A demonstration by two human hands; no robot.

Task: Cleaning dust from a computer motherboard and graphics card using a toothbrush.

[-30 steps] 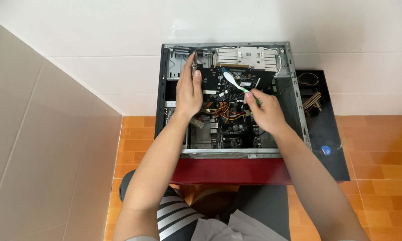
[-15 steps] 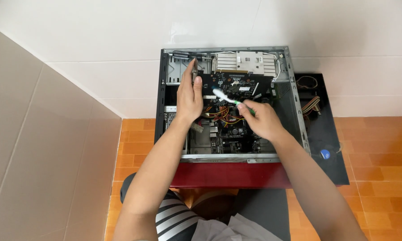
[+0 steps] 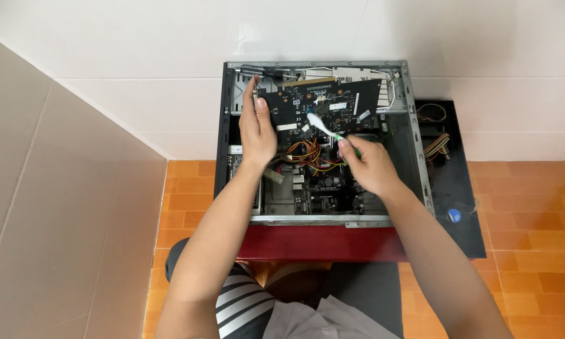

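**Card held up, brush on it**

Left hand grips the left end of a black circuit card, thumb on the near face, fingers wrapped behind the edge, so the card stands tilted above the open computer case. Right hand is closed round a green-handled toothbrush; thumb and forefinger pinch the handle, other fingers curled under. White brush head is just beyond the R fingertips, touching the card's face near its middle. Below both hands, inside the case: bundle of red/yellow wires between the two wrists, and the main board just under the R palm. Case rests on a red stool. Right of the R hand, apart from it, a black side panel lies on orange floor tiles.
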